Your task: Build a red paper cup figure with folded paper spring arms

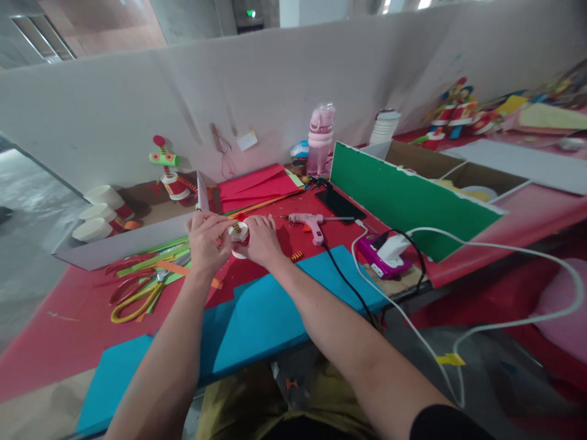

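A small white paper cup [239,231] is between my two hands, with its white base towards me. My right hand [262,240] is closed round the cup from the right. A folded yellow-and-dark paper strip [237,227] shows at the cup's top. My left hand [207,237] is closed at its left side, fingers pinched on the strip; the fingertips are partly hidden. Just right of my right hand lies a pink glue gun [312,225] with a clear glue stick in it. A small yellow folded paper spring [297,256] rests nearby on the red table cover.
Scissors with yellow handles [137,302] lie among paper strips [172,263] at left. Behind them, a white box [132,239] holds paper cups [96,229] and a paper-cup figure [174,185]. Blue sheets [257,311] line the front edge. A purple power strip [385,260], cables, phone [339,203] and green-sided box [403,195] stand right.
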A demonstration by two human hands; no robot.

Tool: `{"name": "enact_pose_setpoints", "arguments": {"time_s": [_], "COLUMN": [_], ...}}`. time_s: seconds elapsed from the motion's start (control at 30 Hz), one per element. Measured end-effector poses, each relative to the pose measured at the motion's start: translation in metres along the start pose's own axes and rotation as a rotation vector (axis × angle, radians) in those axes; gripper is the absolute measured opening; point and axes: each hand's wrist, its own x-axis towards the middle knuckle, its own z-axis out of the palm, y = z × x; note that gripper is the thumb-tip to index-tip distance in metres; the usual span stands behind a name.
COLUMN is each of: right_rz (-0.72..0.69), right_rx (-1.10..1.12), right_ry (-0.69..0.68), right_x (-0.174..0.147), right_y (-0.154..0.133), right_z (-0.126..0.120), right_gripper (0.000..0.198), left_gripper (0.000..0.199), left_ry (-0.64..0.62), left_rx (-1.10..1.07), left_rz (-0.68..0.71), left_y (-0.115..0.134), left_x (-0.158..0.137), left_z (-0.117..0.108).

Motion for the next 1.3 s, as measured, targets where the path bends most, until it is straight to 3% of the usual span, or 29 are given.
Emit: {"name": "enact_pose_setpoints", "arguments": {"time_s": [1.3], "right_rz": [0.004], "right_rx": [0.01], "right_ry": [-0.01], "right_x": [0.001], "right_y": [0.0], "right_z": [0.002], "right_gripper": [0.039], "left_gripper": [0.025], "left_ry": [-0.075], "left_rx": [-0.014], "left_rz": [-0.046], "left_y": [-0.003], "left_x": [-0.002], "left_z": [0.015]}}
